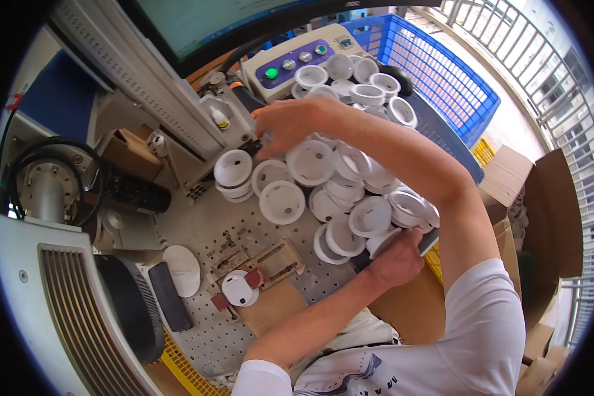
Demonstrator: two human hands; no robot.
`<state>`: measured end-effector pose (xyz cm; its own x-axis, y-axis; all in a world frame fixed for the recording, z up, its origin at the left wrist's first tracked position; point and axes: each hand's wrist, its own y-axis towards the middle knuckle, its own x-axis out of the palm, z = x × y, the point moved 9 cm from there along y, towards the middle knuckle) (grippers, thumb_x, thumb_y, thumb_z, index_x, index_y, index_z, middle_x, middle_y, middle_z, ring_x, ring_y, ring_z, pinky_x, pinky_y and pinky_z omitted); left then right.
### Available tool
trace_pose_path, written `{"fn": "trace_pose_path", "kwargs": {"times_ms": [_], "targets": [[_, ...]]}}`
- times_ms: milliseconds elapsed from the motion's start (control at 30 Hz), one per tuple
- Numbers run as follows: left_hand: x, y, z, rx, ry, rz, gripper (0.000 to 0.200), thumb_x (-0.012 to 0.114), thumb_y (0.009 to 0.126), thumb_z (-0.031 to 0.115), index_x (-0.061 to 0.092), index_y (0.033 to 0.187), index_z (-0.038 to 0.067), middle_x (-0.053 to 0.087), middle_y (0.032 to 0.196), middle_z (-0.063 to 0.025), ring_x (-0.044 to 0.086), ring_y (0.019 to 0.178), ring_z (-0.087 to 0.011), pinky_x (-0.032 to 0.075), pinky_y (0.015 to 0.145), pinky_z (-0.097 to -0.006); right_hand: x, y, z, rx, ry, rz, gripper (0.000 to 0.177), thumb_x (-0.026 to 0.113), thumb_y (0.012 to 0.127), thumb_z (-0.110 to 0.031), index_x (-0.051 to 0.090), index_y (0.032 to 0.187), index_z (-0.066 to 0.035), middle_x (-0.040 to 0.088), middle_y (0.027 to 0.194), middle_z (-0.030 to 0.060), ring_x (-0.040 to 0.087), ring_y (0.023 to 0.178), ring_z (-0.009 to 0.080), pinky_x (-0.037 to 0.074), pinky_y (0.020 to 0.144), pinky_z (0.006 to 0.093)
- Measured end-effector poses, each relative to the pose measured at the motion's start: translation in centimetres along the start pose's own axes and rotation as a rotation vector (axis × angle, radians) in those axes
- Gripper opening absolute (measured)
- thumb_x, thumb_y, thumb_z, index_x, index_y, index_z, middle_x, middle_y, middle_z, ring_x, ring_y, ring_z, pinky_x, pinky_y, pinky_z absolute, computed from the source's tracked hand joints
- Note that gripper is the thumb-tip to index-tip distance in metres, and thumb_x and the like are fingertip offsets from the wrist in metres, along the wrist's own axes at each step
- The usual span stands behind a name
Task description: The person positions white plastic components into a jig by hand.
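My right hand (287,125) reaches over the pile to its far left side. Its fingers are curled beside a black-and-orange handled object (245,99); what they hold, if anything, is hidden. Just below it stands a short stack of white round plastic cups (233,168). My left hand (399,256) is closed at the near right edge of the pile, against a tilted white plastic cup (380,243). Many similar white cups (310,163) with small dark holes are heaped between my arms. A white round part (237,290) sits in a fixture (284,261) between reddish-brown pads.
A control box (290,66) with several buttons stands behind the pile, below a monitor (244,20). A blue basket (435,66) is at the back right. A dark phone-like slab (170,297) and a white oval plate (181,270) lie left on the perforated table (211,346).
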<state>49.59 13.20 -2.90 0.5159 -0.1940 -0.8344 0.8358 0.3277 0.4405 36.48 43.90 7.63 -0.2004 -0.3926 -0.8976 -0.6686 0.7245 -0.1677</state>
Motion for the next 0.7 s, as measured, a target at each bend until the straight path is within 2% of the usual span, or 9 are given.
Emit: {"fn": "trace_pose_path", "kwargs": {"times_ms": [100, 167, 267, 333, 400, 433, 467, 533, 700], "targets": [[-1.0, 0.2, -0.5, -0.035, -0.08, 0.031, 0.018, 0.063, 0.07, 0.019, 0.074, 0.071, 0.006, 0.062, 0.09, -0.0125, 0.053, 0.092, -0.0282, 0.044, 0.083, -0.0365, -4.2, -4.0, -0.7, -0.008, 0.057, 0.222, 0.058, 0.067, 0.086, -0.052, 0.066, 0.123, -0.006, 0.061, 0.13, 0.0154, 0.056, 0.122, 0.0318, 0.045, 0.103, 0.0385], [-1.3, 0.0, -0.2, 0.02, -0.122, -0.017, 0.006, 0.063, 0.064, -0.003, 0.06, 0.069, -0.004, 0.054, 0.09, -0.0174, 0.057, 0.086, -0.0356, 0.049, 0.078, -0.0379, -7.4, -9.5, -1.7, -0.034, 0.017, 0.392, 0.054, 0.068, 0.088, -0.045, 0.065, 0.123, -0.005, 0.062, 0.128, 0.016, 0.057, 0.12, 0.0323, 0.045, 0.103, 0.0389], [-0.8, 0.0, -0.6, 0.024, -0.161, -0.023, 0.004, 0.062, 0.064, -0.003, 0.058, 0.064, -0.005, 0.054, 0.089, -0.0179, 0.058, 0.084, -0.036, 0.049, 0.076, -0.0401, -8.2, -20.6, -2.4, 0.01, -0.01, 0.59, 0.048, 0.073, 0.086, -0.032, 0.064, 0.124, -0.005, 0.061, 0.129, 0.0155, 0.058, 0.12, 0.0324, 0.046, 0.102, 0.0402], [-2.7, 0.7, -0.5, -0.005, -0.238, 0.019, 0.005, 0.062, 0.064, -0.003, 0.058, 0.064, -0.006, 0.055, 0.089, -0.0184, 0.058, 0.082, -0.0353, 0.049, 0.075, -0.041, -4.9, -28.0, -1.3, 0.155, 0.008, 0.635, 0.048, 0.074, 0.084, -0.028, 0.063, 0.125, -0.005, 0.059, 0.132, 0.015, 0.057, 0.122, 0.0334, 0.046, 0.103, 0.0412], [-2.8, 0.4, -2.7, -0.25, -0.286, 0.103, 0.005, 0.063, 0.063, -0.002, 0.059, 0.062, -0.006, 0.056, 0.086, -0.0198, 0.059, 0.08, -0.0351, 0.049, 0.074, -0.0425, 0.5, -33.5, 0.9, 0.418, 0.067, 0.516, 0.057, 0.075, 0.082, -0.03, 0.059, 0.132, -0.006, 0.056, 0.136, 0.0156, 0.055, 0.125, 0.0344, 0.044, 0.105, 0.042], [-3.7, 0.5, -1.2, -0.063, -0.112, 0.105, 0.007, 0.063, 0.064, 0.0, 0.06, 0.06, -0.005, 0.056, 0.083, -0.021, 0.059, 0.078, -0.0361, 0.049, 0.072, -0.0439, 2.9, -35.2, 1.4, 0.481, 0.106, 0.491, 0.062, 0.076, 0.081, -0.032, 0.056, 0.135, -0.007, 0.056, 0.137, 0.016, 0.054, 0.126, 0.0343, 0.043, 0.106, 0.0422], [-3.8, 0.5, -1.1, -0.053, -0.103, 0.095, 0.007, 0.063, 0.064, 0.0, 0.06, 0.06, -0.005, 0.056, 0.083, -0.021, 0.059, 0.078, -0.0361, 0.049, 0.072, -0.0439, 5.0, -36.4, 1.9, 0.543, 0.147, 0.473, 0.067, 0.077, 0.081, -0.034, 0.053, 0.138, -0.007, 0.055, 0.137, 0.0164, 0.053, 0.128, 0.0341, 0.043, 0.107, 0.0425], [-2.4, 0.5, -0.3, 0.016, 0.19, -0.087, 0.016, 0.067, 0.063, 0.016, 0.075, 0.064, 0.002, 0.065, 0.089, -0.0224, 0.058, 0.081, -0.0308, 0.048, 0.068, -0.0374, 7.4, -37.1, 1.7, 0.563, 0.278, 0.491, 0.075, 0.078, 0.079, -0.037, 0.048, 0.142, -0.007, 0.053, 0.139, 0.0175, 0.05, 0.13, 0.0336, 0.041, 0.108, 0.0428], [-5.8, -1.0, 4.1, 0.053, 0.085, 0.027, 0.014, 0.064, 0.061, 0.013, 0.062, 0.051, 0.004, 0.054, 0.075, -0.0105, 0.055, 0.079, -0.0294, 0.046, 0.067, -0.036, 8.1, -37.9, 3.1, 0.574, 0.292, 0.725, 0.066, 0.08, 0.08, -0.028, 0.053, 0.136, -0.004, 0.064, 0.118, 0.019, 0.062, 0.103, 0.0297, 0.049, 0.092, 0.0388]]}}
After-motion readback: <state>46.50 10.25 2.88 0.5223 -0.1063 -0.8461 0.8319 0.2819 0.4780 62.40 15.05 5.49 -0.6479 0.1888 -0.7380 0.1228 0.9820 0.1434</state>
